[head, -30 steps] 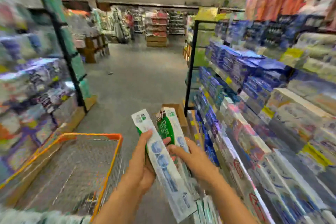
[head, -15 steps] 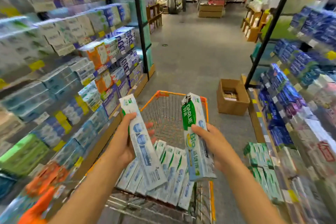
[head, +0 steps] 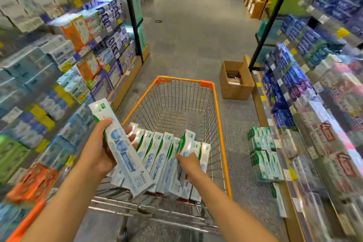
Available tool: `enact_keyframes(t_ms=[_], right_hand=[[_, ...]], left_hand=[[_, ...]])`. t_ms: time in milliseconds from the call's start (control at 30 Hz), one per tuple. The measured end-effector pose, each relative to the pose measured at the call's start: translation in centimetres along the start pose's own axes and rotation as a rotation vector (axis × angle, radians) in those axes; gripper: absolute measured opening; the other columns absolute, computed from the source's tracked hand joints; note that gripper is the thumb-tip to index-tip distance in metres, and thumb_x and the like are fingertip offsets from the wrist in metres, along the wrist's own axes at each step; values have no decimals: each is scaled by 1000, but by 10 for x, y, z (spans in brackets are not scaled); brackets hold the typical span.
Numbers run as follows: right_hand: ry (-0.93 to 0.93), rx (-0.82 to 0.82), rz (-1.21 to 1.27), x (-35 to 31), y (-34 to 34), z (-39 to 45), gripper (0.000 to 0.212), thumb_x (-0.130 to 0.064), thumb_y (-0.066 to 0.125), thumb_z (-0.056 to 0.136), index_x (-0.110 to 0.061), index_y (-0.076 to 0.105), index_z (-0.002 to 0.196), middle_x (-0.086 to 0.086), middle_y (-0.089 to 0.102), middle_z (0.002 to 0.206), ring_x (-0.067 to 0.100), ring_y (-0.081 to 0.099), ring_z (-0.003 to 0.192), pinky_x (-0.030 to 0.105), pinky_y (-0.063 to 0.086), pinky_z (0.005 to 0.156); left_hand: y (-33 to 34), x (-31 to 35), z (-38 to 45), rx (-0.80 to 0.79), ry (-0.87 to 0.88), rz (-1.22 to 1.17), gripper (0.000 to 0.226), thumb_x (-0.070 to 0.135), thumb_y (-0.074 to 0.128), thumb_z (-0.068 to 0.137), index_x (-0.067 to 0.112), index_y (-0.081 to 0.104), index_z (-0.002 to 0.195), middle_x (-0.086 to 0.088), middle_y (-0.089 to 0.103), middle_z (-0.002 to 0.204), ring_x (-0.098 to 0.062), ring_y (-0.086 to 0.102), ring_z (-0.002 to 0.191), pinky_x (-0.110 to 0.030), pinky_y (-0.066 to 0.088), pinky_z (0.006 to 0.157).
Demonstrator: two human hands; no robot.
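Note:
A wire shopping cart [head: 216, 108] with an orange rim stands in the aisle in front of me. A row of several white-and-green toothpaste boxes [head: 157, 153] leans upright at its near end. My left hand [head: 100, 151] grips a long white toothpaste box [head: 125, 155] above the cart's near left corner. My right hand [head: 188, 163] reaches down into the cart and holds another toothpaste box [head: 186, 143] set among the row, its fingers hidden behind it.
Shelves packed with toothpaste boxes [head: 59, 61] line the left side, and more shelves [head: 314, 94] line the right. An open cardboard box [head: 235, 80] sits on the floor beyond the cart on the right. Green boxes [head: 263, 155] are stacked low on the right.
My view turned from the right shelf to the cart. My right hand lowered its box from above the cart into the row. My left hand still holds its box.

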State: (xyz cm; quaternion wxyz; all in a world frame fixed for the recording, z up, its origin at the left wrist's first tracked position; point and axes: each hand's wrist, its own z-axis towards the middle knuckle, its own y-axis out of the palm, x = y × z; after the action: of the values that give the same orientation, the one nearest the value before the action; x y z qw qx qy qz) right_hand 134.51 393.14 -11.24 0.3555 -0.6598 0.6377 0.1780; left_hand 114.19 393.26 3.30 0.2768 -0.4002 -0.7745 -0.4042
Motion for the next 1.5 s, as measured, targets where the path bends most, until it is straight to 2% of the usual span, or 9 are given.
enact_keyframes(t_ms=[100, 200, 467, 600, 767, 1067, 1200, 1367, 1500], right_hand=[[28, 18, -112, 5, 23, 14, 18, -39, 58, 91, -28, 45, 89, 3, 50, 89, 17, 53, 70, 27, 40, 63], [61, 46, -136, 6, 41, 20, 71, -34, 54, 95, -4, 17, 148, 13, 37, 146, 28, 51, 121, 32, 47, 91], [44, 148, -216, 13, 74, 31, 73, -30, 52, 96, -3, 10, 149, 16, 47, 139, 26, 59, 105, 27, 48, 71], [56, 101, -365, 13, 71, 40, 68, -32, 49, 98, -3, 14, 149, 16, 48, 138, 26, 55, 115, 29, 44, 87], [-9, 49, -340, -18, 39, 18, 71, -35, 54, 95, -6, 18, 149, 12, 29, 152, 26, 43, 130, 33, 38, 102], [-370, -52, -311, -103, 27, -92, 50, -38, 67, 82, -30, 45, 126, -11, 58, 106, 9, 55, 89, 18, 42, 62], [-305, 40, -160, -72, 13, -63, 42, -30, 59, 86, -22, 47, 125, 2, 62, 113, 15, 58, 89, 22, 45, 63], [21, 153, 11, -1, -2, -6, 46, -24, 58, 92, -11, 35, 130, 0, 53, 103, 6, 51, 71, 10, 37, 46], [111, 105, 3, 34, 19, 18, 80, -21, 59, 93, -6, 5, 150, 12, 27, 152, 25, 45, 125, 26, 44, 90]], left_hand=[[-6, 4, 20, -5, -26, 30, 14, 38, 49, 94, 27, 57, 89, 4, 62, 52, -12, 63, 49, -32, 54, 57], [-7, 8, 44, -52, -92, 54, 15, 38, 46, 95, 26, 55, 96, 4, 59, 50, -16, 61, 52, -34, 50, 55], [-19, 10, 84, -110, -190, 68, 20, 31, 44, 98, 25, 50, 115, -9, 55, 114, -27, 58, 104, -39, 43, 75], [-18, 6, 94, -182, -209, 92, 16, 30, 44, 97, 25, 56, 106, -5, 61, 90, -22, 62, 74, -37, 43, 65], [-16, -7, 104, -192, -267, 113, 35, 32, 51, 94, 27, 50, 129, -13, 54, 132, -35, 57, 106, -42, 49, 70], [48, -33, 80, -290, -330, 149, 18, 30, 50, 94, 17, 62, 94, -3, 71, 65, -15, 68, 54, -25, 53, 45], [59, -43, 74, -424, -387, 283, 56, 45, 57, 80, 20, 52, 129, -11, 67, 116, -25, 69, 91, -43, 57, 60], [49, -36, 90, -364, -426, 379, 89, 57, 55, 70, 41, 16, 148, -8, 9, 159, -38, 7, 144, -77, 20, 98], [24, -32, 102, -291, -473, 386, 79, 54, 52, 82, 35, 16, 150, -10, 15, 157, -38, 12, 144, -77, 22, 97]])
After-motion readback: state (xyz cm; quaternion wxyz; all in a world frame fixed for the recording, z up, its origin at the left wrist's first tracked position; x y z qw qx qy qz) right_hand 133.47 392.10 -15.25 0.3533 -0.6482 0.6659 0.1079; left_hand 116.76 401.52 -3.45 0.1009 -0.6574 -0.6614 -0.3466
